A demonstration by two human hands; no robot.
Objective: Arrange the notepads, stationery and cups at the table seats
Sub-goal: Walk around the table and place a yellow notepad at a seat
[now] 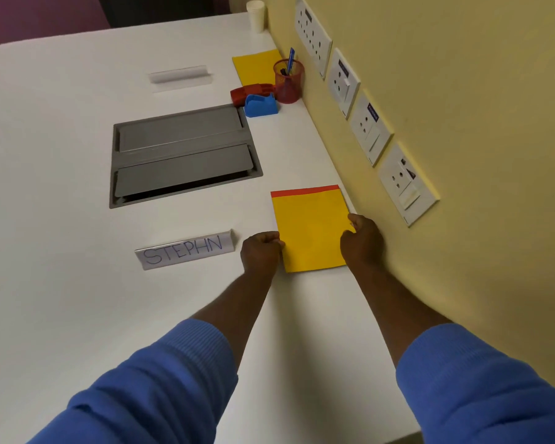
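Blue sleeves (161, 379) extend forward; left hand (261, 251) and right hand (362, 243) pinch opposite edges of the yellow notepad (313, 232) on the desk (61, 187). Probably light, thin, bendy: support both sides.

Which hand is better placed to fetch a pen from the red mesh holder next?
Probably the right hand: it sits beside the wall, and the red mesh holder stands along that wall ahead. The left hand grips the farther edge of the yellow notepad.

2 blue knit sleeves (161, 389) with ribbed cuffs (205, 339), forearms (253, 299) bare.
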